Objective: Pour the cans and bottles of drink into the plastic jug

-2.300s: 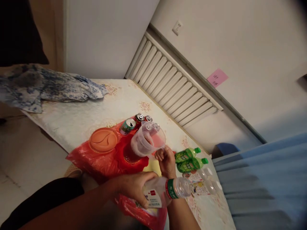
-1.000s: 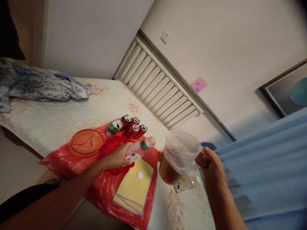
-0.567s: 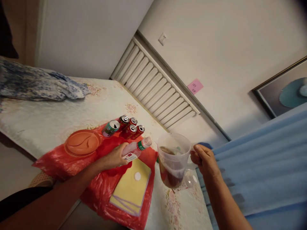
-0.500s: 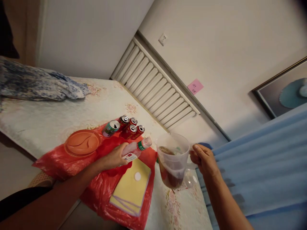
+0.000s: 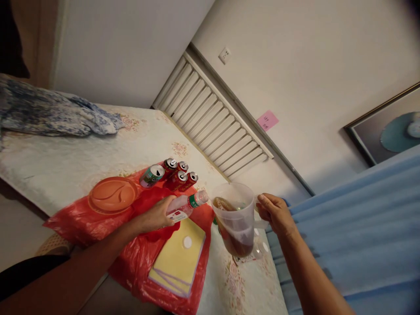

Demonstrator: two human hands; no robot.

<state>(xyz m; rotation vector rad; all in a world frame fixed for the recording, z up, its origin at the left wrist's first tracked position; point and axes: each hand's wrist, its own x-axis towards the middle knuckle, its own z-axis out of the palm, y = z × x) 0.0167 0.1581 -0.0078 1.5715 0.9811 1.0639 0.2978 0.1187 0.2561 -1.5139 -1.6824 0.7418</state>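
Observation:
My left hand (image 5: 160, 213) is wrapped round a clear plastic bottle (image 5: 180, 210) with a green and white label; it is uncapped and leans with its mouth toward the jug. The fingers of my right hand (image 5: 275, 212) close on the handle of a translucent measuring jug (image 5: 241, 232). Brown liquid with foam on top lies in the jug, and the jug tilts toward the bottle's mouth. Jug and bottle mouth look very close; I cannot tell whether they touch. Under the bottle, a folded yellow cloth (image 5: 179, 262) carries a white bottle cap (image 5: 187, 242).
A red plastic bag (image 5: 131, 271) is spread on the flowered tablecloth (image 5: 144, 135). On it are an orange divided plate (image 5: 113, 195), a green can (image 5: 152, 176) and several red cans (image 5: 180, 180). Behind stands a white radiator (image 5: 213, 113); a blue curtain (image 5: 354, 227) hangs at right.
My right hand has moved slightly left with the jug, which tilts more toward the bottle. The liquid has shifted toward the jug's left side. My left hand and the bottle stay nearly still.

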